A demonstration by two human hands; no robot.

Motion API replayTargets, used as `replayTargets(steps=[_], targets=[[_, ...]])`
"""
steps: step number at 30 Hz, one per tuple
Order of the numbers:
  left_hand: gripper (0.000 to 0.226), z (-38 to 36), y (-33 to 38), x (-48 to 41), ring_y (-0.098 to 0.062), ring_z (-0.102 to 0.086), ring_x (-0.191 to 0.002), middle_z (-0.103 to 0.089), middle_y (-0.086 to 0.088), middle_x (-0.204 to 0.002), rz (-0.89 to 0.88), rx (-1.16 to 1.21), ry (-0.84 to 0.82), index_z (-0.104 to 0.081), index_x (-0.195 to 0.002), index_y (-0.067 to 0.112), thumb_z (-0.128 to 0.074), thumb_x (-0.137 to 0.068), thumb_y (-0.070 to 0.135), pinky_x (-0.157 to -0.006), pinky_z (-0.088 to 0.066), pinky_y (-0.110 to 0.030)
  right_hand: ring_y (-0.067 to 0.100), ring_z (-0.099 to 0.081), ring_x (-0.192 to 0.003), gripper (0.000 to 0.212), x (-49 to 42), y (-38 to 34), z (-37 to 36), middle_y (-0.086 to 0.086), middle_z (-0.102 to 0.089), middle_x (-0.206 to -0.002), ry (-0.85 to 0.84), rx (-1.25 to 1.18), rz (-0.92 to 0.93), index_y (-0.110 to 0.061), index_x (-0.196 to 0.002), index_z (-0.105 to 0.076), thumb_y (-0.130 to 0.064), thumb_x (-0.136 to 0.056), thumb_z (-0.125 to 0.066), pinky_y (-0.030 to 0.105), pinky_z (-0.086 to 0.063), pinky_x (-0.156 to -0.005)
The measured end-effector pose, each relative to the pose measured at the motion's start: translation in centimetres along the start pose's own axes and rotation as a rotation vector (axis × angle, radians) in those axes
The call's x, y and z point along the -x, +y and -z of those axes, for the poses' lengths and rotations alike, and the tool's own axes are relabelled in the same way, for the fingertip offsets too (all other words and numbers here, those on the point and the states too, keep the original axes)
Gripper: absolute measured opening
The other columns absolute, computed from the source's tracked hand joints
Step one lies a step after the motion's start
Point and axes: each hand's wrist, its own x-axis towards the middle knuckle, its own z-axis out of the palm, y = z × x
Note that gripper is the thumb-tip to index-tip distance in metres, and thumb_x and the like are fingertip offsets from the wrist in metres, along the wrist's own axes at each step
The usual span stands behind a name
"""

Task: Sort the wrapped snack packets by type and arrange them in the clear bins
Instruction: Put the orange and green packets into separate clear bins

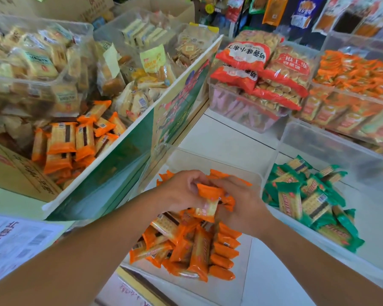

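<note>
Two hands meet over a clear bin [208,161]: the left hand [181,191] and right hand [243,208] both curl round a small bunch of orange cracker packets [208,202]. Directly beneath the grip, a heap of matching packets [192,246] lies in that bin. Just right of the grip, a second clear bin [374,261] holds green cracker packets [307,199]. Up and left, past a green-printed flap [111,173], a cardboard box [20,173] holds more orange packets [69,142]. Farthest beyond the grip, red biscuit bags [263,69] are stacked.

A white tiled surface [230,138] carries clear bins [314,142] of snack packets [307,195] and, leftward, a cardboard box [20,173]
</note>
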Motion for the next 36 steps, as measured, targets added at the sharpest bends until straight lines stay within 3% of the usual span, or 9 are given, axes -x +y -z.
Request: replayTargets(steps=[5,8,11,13,17,21,25,32,36], targets=[[0.061,-0.2,0.0,0.3,-0.003,-0.066,-0.11,-0.072,0.012,-0.116,-0.025,-0.053,-0.016,-0.063,-0.122,0.028,-0.094,-0.07,0.016,-0.098,-0.052,-0.029,0.0,-0.059,-0.087,0.054,0.5,-0.3,0.4,-0.026,-0.06,-0.109,-0.01,-0.128,-0.033,-0.035,-0.139,-0.058,-0.039,-0.087,-0.074,0.019,-0.049,-0.077],[0.062,0.9,-0.8,0.9,-0.01,-0.054,-0.124,-0.061,0.015,-0.13,-0.015,-0.669,-0.124,-0.055,-0.136,0.035,-0.081,-0.081,0.044,-0.11,-0.036,-0.034,0.004,-0.06,-0.088,0.056,0.8,0.2,0.6,-0.015,-0.059,-0.11,0.044,-0.093,-0.052,-0.028,-0.137,-0.057,-0.034,-0.084,-0.072,0.023,-0.05,-0.076],[0.033,1.1,-0.5,0.6,-0.021,-0.056,-0.112,-0.066,0.006,-0.112,-0.153,-1.338,-0.097,-0.063,-0.123,0.027,-0.06,-0.096,0.045,-0.103,-0.031,-0.041,0.011,-0.061,-0.092,0.06,0.9,0.1,0.6,-0.008,-0.06,-0.112,0.082,-0.025,-0.033,-0.021,-0.138,-0.057,-0.035,-0.08,-0.067,0.029,-0.053,-0.076],[0.026,0.4,-0.1,0.1,-0.024,-0.06,-0.103,-0.069,0.002,-0.103,-0.151,-1.498,-0.054,-0.066,-0.113,0.022,-0.055,-0.099,0.042,-0.094,-0.037,-0.04,0.011,-0.06,-0.088,0.057,0.8,-0.1,0.6,-0.009,-0.06,-0.109,0.104,-0.014,-0.043,-0.021,-0.133,-0.06,-0.038,-0.078,-0.062,0.029,-0.054,-0.071],[0.038,-0.2,-1.2,-1.3,-0.029,-0.062,-0.107,-0.067,-0.003,-0.109,-0.102,-1.231,-0.118,-0.068,-0.112,0.019,-0.062,-0.095,0.051,-0.087,-0.053,-0.042,0.01,-0.059,-0.082,0.049,0.7,-0.3,0.1,-0.011,-0.06,-0.107,0.122,0.05,-0.027,-0.022,-0.129,-0.058,-0.042,-0.085,-0.056,0.029,-0.052,-0.062],[0.069,-1.1,-2.4,-2.4,-0.028,-0.041,-0.141,-0.052,0.0,-0.148,-0.039,-1.41,-0.282,-0.052,-0.146,0.023,-0.049,-0.093,0.068,-0.11,-0.04,-0.046,0.003,-0.053,-0.076,0.043,0.9,-0.5,0.1,-0.02,-0.052,-0.098,0.231,0.052,-0.043,-0.022,-0.126,-0.062,-0.033,-0.085,-0.063,0.012,-0.039,-0.059],[0.08,-1.1,-2.1,-3.0,-0.03,-0.028,-0.148,-0.041,-0.004,-0.156,0.021,-1.432,-0.34,-0.036,-0.157,0.028,-0.041,-0.092,0.075,-0.116,-0.028,-0.048,0.009,-0.056,-0.073,0.05,1.0,-0.3,0.0,-0.011,-0.058,-0.099,0.218,0.073,-0.024,-0.021,-0.127,-0.066,-0.04,-0.081,-0.06,0.017,-0.042,-0.057],[0.039,0.7,-0.7,-1.6,-0.025,-0.036,-0.135,-0.048,0.001,-0.137,-0.008,-1.245,-0.437,-0.068,-0.12,0.036,-0.067,-0.086,0.054,-0.111,-0.036,-0.044,0.009,-0.055,-0.07,0.05,1.1,-0.6,-0.1,-0.009,-0.06,-0.101,0.247,0.105,-0.033,-0.02,-0.129,-0.066,-0.034,-0.081,-0.064,0.018,-0.043,-0.057],[0.038,0.1,-1.3,-0.5,-0.018,-0.058,-0.108,-0.063,0.009,-0.113,0.137,-1.007,-0.46,-0.071,-0.102,0.029,-0.056,-0.077,0.053,-0.094,-0.055,-0.043,0.008,-0.052,-0.072,0.048,1.0,-0.6,-0.1,-0.013,-0.053,-0.099,0.288,0.051,-0.043,-0.019,-0.129,-0.065,-0.035,-0.084,-0.059,0.024,-0.048,-0.056]])
